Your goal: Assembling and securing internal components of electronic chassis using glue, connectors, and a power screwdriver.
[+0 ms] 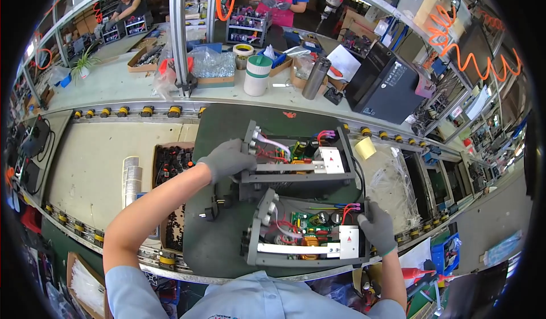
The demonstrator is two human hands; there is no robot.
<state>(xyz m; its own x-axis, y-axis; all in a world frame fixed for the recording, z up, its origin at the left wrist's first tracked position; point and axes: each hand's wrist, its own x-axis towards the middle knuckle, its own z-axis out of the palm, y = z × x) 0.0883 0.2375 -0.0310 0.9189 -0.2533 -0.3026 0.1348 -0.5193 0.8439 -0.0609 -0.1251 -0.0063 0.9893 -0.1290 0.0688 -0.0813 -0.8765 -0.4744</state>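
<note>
Two black open-topped electronic units with circuit boards and red wires lie one behind the other on a dark green board (205,239). My left hand (228,161), in a grey glove, is closed on the left end of the far unit (301,177). My right hand (378,228), gloved too, grips the right end of the near unit (307,256); some of its fingers are hidden behind the end panel. Each unit carries a white plate with a red mark at its right. A black plug (209,212) on a cable lies left of the near unit.
Left of the board stands a box of small black parts (172,165), beside a roll of labels (132,177). Yellow rollers (174,112) line the conveyor. Beyond are a steel flask (317,77), a white-and-green tub (257,75) and a black computer case (382,83). A co-worker in a pink apron (282,13) works opposite.
</note>
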